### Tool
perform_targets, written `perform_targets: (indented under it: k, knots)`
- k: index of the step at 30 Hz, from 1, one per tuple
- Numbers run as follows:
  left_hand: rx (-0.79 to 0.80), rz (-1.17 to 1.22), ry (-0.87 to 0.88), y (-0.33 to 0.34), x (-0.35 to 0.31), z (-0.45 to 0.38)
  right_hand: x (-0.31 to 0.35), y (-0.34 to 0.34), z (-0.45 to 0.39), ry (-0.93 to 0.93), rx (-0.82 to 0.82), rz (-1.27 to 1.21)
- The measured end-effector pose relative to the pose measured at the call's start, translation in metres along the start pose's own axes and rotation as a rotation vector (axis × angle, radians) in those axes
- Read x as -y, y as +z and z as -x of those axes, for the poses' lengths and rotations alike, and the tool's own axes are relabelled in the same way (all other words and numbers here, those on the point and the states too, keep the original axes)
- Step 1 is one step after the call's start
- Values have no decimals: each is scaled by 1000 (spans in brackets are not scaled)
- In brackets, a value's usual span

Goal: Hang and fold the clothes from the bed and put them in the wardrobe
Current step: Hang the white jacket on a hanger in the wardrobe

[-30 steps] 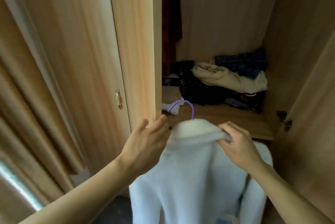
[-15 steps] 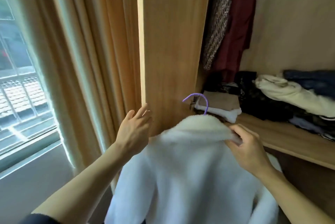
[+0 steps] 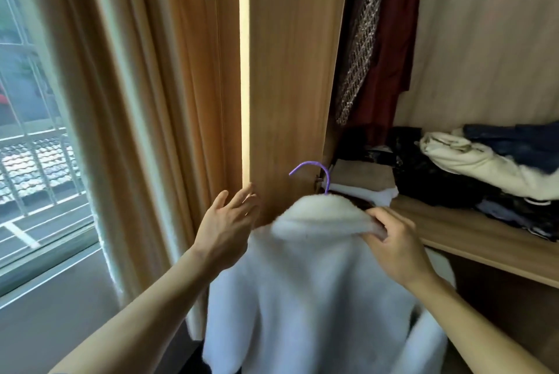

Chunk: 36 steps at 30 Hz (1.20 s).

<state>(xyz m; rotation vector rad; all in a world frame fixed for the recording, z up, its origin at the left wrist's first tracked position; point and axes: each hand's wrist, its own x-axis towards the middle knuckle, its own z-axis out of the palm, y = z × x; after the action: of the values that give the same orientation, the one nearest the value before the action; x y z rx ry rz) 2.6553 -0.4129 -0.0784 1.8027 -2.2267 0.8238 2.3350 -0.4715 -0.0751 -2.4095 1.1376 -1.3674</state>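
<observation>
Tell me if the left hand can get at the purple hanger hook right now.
Probably yes: the left hand is open and holds nothing, and the purple hanger hook stands clear above the white coat's collar.

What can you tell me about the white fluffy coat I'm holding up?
The white fluffy fleece coat hangs on a purple hanger whose hook rises above its folded collar. Its back faces the camera and its sleeves droop. The right hand pinches the collar's right end. It is in front of the open wardrobe door.
</observation>
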Motion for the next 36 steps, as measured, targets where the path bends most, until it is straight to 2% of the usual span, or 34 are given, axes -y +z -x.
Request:
perform_targets:
  k: [5, 10, 14, 16, 18, 24, 31, 36]
  knots:
    - [1, 46, -15, 2, -6, -1, 0, -5, -2, -25, 12, 34]
    - [-65, 71, -89, 1, -16, -5, -4, -16, 0, -2, 5, 65]
    - [69, 215, -226, -14, -46, -21, -10, -27, 1, -7, -10, 92]
    - [96, 370, -223, -18, -67, -30, -13, -38, 0, 0, -45, 109]
    - [28, 510, -174, -15, -86, -39, -18, -54, 0, 24, -93, 127]
    - [-312, 763, -71, -9, -140, -99, -43, -124, 0, 76, -198, 220]
    - [-532, 784, 110, -61, -197, -209, -79, -225, -27, 29, -430, 327]
    - [-649, 800, 112, -104, -237, -287, -109, -299, -60, -66, -568, 394]
